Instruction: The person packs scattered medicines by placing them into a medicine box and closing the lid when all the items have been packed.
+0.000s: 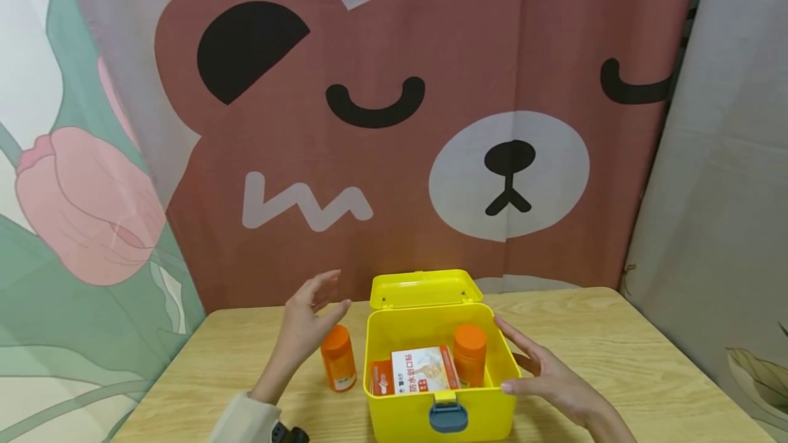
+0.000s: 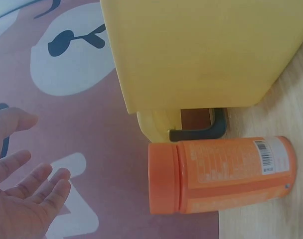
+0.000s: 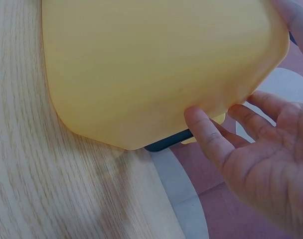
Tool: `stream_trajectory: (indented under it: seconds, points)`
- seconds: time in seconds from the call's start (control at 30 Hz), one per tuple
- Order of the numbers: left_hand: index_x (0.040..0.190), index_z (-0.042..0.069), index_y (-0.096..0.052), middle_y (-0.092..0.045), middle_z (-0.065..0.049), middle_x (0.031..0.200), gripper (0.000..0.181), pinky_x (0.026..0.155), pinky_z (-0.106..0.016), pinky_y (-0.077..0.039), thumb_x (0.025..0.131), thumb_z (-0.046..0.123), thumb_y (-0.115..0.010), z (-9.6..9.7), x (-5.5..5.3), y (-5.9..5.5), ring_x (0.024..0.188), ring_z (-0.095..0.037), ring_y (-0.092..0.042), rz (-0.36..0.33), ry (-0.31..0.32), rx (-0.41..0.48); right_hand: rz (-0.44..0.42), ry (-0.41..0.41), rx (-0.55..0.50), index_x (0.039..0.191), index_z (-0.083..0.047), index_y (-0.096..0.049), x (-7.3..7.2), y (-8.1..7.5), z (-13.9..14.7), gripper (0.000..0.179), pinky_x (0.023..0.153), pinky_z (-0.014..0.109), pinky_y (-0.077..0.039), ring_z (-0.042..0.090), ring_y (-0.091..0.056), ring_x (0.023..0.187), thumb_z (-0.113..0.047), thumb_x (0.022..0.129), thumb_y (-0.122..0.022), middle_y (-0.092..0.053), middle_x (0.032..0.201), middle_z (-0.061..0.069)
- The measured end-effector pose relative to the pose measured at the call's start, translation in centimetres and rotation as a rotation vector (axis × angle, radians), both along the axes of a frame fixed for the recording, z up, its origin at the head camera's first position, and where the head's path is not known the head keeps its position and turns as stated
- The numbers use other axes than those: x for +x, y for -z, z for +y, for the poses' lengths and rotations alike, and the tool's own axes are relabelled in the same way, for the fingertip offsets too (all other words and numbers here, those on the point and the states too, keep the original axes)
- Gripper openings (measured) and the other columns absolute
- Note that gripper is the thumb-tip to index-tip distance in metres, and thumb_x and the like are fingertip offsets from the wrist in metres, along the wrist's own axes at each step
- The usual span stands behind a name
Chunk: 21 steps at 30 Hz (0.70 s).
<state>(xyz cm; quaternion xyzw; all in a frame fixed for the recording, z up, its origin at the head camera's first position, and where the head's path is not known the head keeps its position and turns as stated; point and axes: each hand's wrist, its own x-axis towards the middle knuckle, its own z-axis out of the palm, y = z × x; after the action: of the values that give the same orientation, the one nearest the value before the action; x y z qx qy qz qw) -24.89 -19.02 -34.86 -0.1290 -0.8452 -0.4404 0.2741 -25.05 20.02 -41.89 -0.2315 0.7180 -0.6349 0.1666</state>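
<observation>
A yellow box (image 1: 444,422) stands on the table, its lid (image 1: 425,290) tipped back. Inside it are an orange bottle (image 1: 470,357), a white and orange carton (image 1: 423,369) and a red-orange pack (image 1: 382,377) partly covered by the carton. Left of the box, a second orange bottle (image 1: 338,359) stands upright. My left hand (image 1: 306,320) hovers over this bottle with fingers parted, and the left wrist view shows nothing in them. My right hand (image 1: 554,381) rests against the right side of the box, thumb near the front corner and fingers (image 3: 209,137) spread along the wall.
A grey latch (image 1: 449,417) hangs on the front of the box. In the left wrist view a dark handle (image 2: 219,124) shows at its back. Behind the wooden table (image 1: 258,361) hangs a curtain (image 1: 455,53) with a bear on it.
</observation>
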Motion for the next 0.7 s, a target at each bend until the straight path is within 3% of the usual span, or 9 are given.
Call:
stream_trajectory:
  seconds: [0.7]
  points:
    - [0.131, 0.013, -0.058, -0.06, -0.012, 0.123, 0.051, 0.091, -0.048, -0.05, 0.084, 0.014, -0.078, -1.6, 0.3, 1.8, 0.105, -0.03, -0.061, -0.06, -0.029, 0.082, -0.001, -0.008, -0.011, 0.157, -0.015, -0.009, -0.2, 0.1, 0.1, 0.081, 0.098, 0.058, -0.041, 0.052, -0.022, 0.135, -0.015, 0.095, -0.061, 0.0, 0.16, 0.016]
